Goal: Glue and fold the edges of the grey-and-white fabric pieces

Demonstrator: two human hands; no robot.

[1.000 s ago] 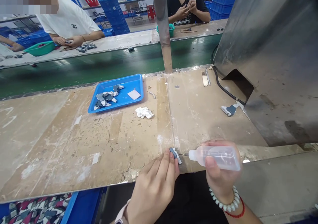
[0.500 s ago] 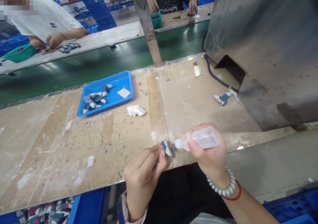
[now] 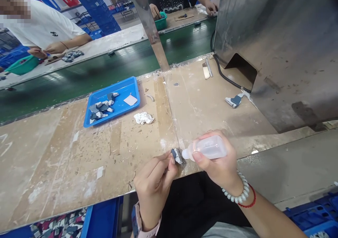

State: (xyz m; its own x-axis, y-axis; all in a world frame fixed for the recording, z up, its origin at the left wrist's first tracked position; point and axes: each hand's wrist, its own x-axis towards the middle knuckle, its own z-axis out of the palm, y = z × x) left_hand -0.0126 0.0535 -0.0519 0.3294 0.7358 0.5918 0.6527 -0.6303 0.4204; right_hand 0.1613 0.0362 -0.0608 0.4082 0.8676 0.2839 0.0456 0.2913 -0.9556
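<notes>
Pinching a small grey-and-white part (image 3: pixel 176 155) between fingertips at the near edge of the worn workbench (image 3: pixel 79 153), the left hand (image 3: pixel 154 181) holds it against the nozzle of a clear squeeze bottle (image 3: pixel 206 148); the right hand (image 3: pixel 219 164) is closed around that bottle, which lies nearly level, tip pointing left. Farther back: blue tray (image 3: pixel 133 86) with more grey parts, crumpled white wad (image 3: pixel 143 118) just beside it, one loose part (image 3: pixel 233 100) near the metal housing (image 3: pixel 285 48)
</notes>
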